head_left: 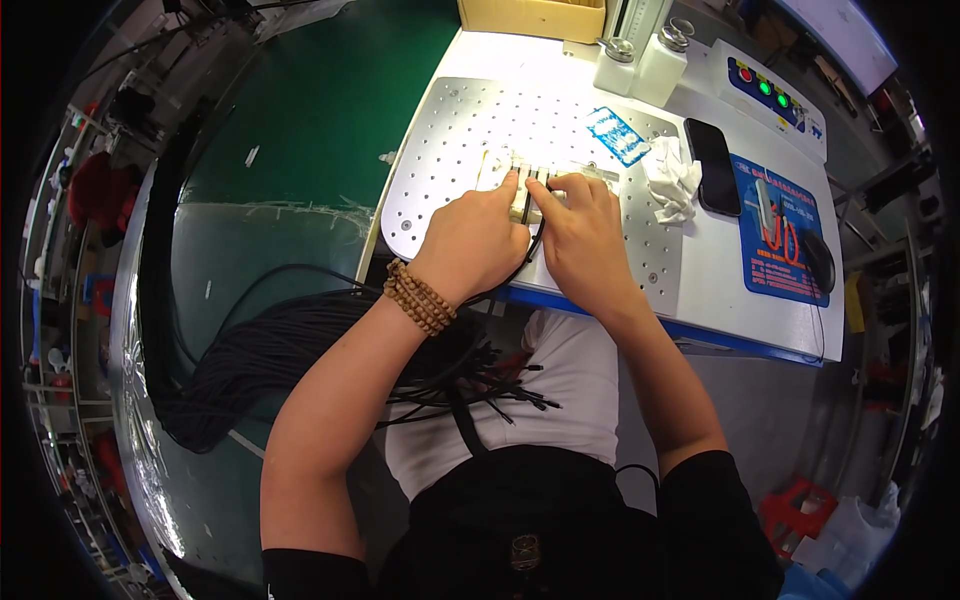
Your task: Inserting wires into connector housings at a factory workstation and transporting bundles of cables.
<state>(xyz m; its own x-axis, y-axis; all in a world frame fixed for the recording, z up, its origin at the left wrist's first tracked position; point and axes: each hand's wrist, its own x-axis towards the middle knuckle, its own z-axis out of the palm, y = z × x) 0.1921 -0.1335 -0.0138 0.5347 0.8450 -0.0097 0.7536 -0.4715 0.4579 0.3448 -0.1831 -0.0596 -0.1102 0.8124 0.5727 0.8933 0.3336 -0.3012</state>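
Both my hands work close together at a small pale fixture (520, 205) on a perforated metal plate (440, 130). My left hand (475, 240), with a wooden bead bracelet at the wrist, has its index finger pressed at the fixture and its other fingers curled in by a black cable (537, 243). My right hand (585, 240) reaches in from the other side, its index fingertip down beside the left one and the other fingers bent. The cable runs from the fixture down between the hands toward my lap. My fingers partly hide the fixture and the cable's end.
A large bundle of black cables (270, 345) hangs at the left, with loose ends over my lap. Right of the plate are crumpled tissue (672, 180), a black phone (711, 165) and a blue mat (775, 230). Behind stand pump bottles (660, 72) and a button box (770, 95).
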